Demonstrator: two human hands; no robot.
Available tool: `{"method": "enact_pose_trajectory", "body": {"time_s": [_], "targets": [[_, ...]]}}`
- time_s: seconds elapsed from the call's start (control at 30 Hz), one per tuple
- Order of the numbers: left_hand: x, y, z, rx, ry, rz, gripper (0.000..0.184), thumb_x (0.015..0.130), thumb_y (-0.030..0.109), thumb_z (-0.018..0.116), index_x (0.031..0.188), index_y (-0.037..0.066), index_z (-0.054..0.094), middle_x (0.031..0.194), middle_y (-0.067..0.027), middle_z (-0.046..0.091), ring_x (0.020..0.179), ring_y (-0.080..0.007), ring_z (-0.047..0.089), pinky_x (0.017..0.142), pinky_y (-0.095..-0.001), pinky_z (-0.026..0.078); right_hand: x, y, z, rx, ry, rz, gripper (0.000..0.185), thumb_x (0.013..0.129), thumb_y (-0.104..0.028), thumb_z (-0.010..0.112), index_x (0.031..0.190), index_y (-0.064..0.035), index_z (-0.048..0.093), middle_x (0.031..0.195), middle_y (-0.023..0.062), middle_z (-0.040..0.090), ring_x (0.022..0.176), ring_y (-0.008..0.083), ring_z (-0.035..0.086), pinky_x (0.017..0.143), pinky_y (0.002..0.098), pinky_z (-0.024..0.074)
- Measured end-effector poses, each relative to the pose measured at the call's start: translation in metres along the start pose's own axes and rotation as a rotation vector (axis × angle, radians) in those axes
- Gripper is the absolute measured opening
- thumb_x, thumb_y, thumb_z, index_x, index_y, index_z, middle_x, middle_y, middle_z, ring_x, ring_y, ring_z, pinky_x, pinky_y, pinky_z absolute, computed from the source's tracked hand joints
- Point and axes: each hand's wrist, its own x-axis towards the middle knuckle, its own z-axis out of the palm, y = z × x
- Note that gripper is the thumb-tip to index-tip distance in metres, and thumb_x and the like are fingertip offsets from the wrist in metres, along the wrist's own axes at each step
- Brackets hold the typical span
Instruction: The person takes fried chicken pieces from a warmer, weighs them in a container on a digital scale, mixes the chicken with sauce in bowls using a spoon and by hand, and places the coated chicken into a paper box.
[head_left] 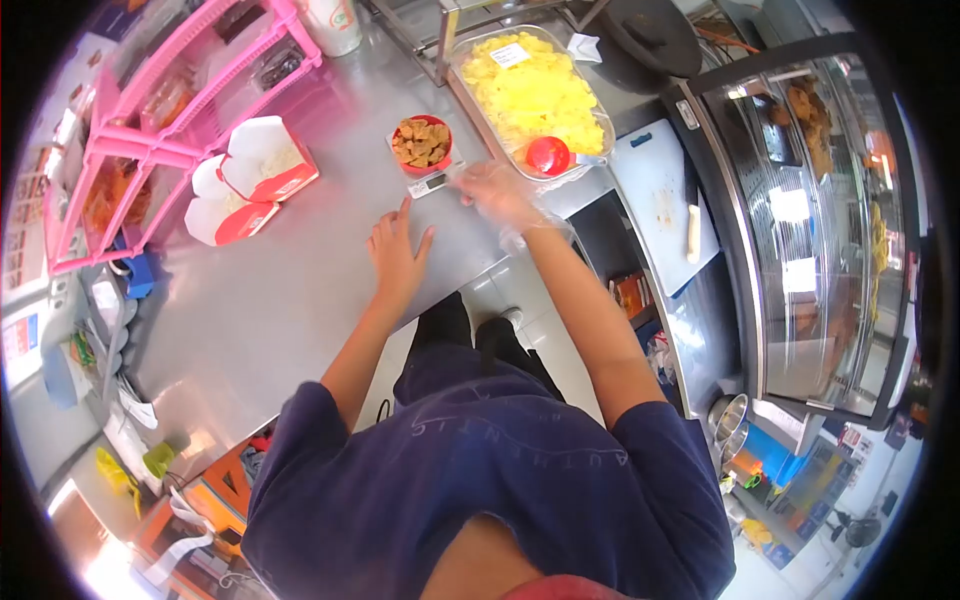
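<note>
Weighing appears, on judgement, to be the step in hand. A red bowl [447,161] filled with brown food pieces [421,141] sits on a small white scale [419,189], itself on the steel counter [290,290], with the display on the side nearer the person.

The left hand [396,250] is bare and holds nothing; its fingers are spread, the index fingertip just beside the near corner of the scale. The right hand [493,194], in a clear plastic glove, is beside the display end. Motion blur covers its fingers, so whether they pinch anything cannot be told.

Recommended practice: both hands should be off the scale and bowl while a figure is read, as even light contact would likely falsify it. The bowl should be kept centred and level, since the pieces are heaped and a knock could spill them. Any correction is best made piece by piece with the gloved hand, the bare hand being kept away from food.

Hazard noted: a tray [606,122] of yellow food [530,85] lies near the right hand, with a red round item [548,156] at its near end. Sideways movement there should be short and controlled. Two red-and-white cartons [290,182] stand to the left, flaps raised, well apart from the scale.
</note>
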Motion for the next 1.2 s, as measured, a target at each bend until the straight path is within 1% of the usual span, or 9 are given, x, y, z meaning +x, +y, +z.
{"method": "enact_pose_trajectory", "body": {"time_s": [0.17,0.23,0.33,0.53,0.6,0.7,0.93,1.13,1.2], "targets": [[-0.038,0.008,-0.018,-0.244,-0.037,-0.052,0.047,0.089,0.027,0.055,0.13,0.009,0.046,0.104,-0.0118,0.05,0.1,-0.0261,0.048,0.091,-0.0417,0.032,-0.007,0.042,0.047,0.621,-0.022,-0.155,0.033,0.089,-0.029,0.06,0.113,-0.005,0.06,0.084,-0.0047,0.057,0.066,0.0041,0.046,0.056,0.0206,0.0362],[-0.055,0.011,-0.013,-0.301,-0.082,0.007,0.043,0.089,0.023,0.054,0.128,0.007,0.047,0.101,-0.0122,0.051,0.099,-0.0256,0.049,0.091,-0.0404,0.034,-0.039,0.019,0.044,0.911,-0.113,-0.009,0.041,0.088,-0.029,0.062,0.12,-0.0052,0.055,0.085,-0.0058,0.056,0.066,0.0037,0.043,0.057,0.02,0.0358],[-0.078,0.047,-0.011,-0.429,-0.183,0.121,0.037,0.087,0.014,0.055,0.123,0.002,0.05,0.094,-0.0124,0.052,0.091,-0.0267,0.051,0.087,-0.0388,0.037,-0.071,0.027,0.029,0.778,-0.068,-0.292,0.038,0.087,-0.033,0.063,0.114,-0.0065,0.059,0.077,-0.0062,0.05,0.065,0.0041,0.042,0.057,0.0196,0.0349],[-0.134,0.123,0.052,-0.437,-0.478,0.417,0.041,0.084,0.016,0.06,0.12,-0.001,0.051,0.096,-0.0138,0.054,0.088,-0.0273,0.051,0.084,-0.0384,0.038,-0.308,-0.021,-0.054,1.046,0.101,-0.264,0.029,0.089,-0.032,0.06,0.098,-0.0044,0.064,0.065,-0.0062,0.039,0.062,0.0036,0.037,0.054,0.019,0.0297],[-0.152,0.133,0.102,-0.416,-0.406,0.724,0.044,0.084,0.019,0.061,0.121,-0.002,0.05,0.095,-0.0134,0.054,0.087,-0.0269,0.051,0.081,-0.038,0.039,-0.389,-0.005,-0.067,1.132,0.18,-0.349,0.024,0.09,-0.027,0.059,0.093,-0.003,0.064,0.062,-0.0059,0.04,0.06,0.0041,0.039,0.053,0.0195,0.0292],[-0.196,0.21,0.149,-0.58,-0.507,0.838,0.045,0.085,0.02,0.06,0.121,-0.002,0.049,0.094,-0.0126,0.054,0.085,-0.0254,0.05,0.078,-0.0365,0.039,-0.496,0.051,-0.075,1.15,0.416,-0.342,0.028,0.09,-0.029,0.059,0.1,-0.0029,0.064,0.062,-0.0067,0.039,0.06,0.0027,0.038,0.052,0.0195,0.0293],[-0.344,0.436,0.184,-0.958,-1.11,0.585,0.026,0.094,0.018,0.05,0.115,0.004,0.055,0.09,-0.0008,0.054,0.08,-0.0081,0.047,0.07,-0.0214,0.037,-0.746,0.166,-0.088,1.003,1.164,-0.145,0.031,0.092,-0.032,0.056,0.108,-0.0063,0.064,0.066,-0.0093,0.044,0.058,0.0002,0.039,0.05,0.016,0.0316],[-0.424,0.54,0.216,-1.059,-1.459,0.58,0.021,0.096,0.02,0.049,0.108,0.005,0.058,0.083,0.0023,0.052,0.071,-0.0033,0.042,0.062,-0.0187,0.032,-0.86,0.301,-0.142,1.081,1.628,-0.058,0.024,0.092,-0.021,0.055,0.106,-0.0036,0.063,0.064,-0.0087,0.038,0.054,0.0017,0.033,0.047,0.0174,0.0268],[-0.436,0.567,0.227,-1.043,-1.509,0.6,0.021,0.096,0.02,0.049,0.107,0.005,0.058,0.082,0.0026,0.052,0.069,-0.0028,0.041,0.06,-0.0185,0.031,-0.882,0.348,-0.166,1.111,1.788,-0.116,0.016,0.086,-0.016,0.061,0.095,-0.0035,0.065,0.07,-0.0043,0.051,0.057,0.0049,0.04,0.049,0.0191,0.0312]]}}
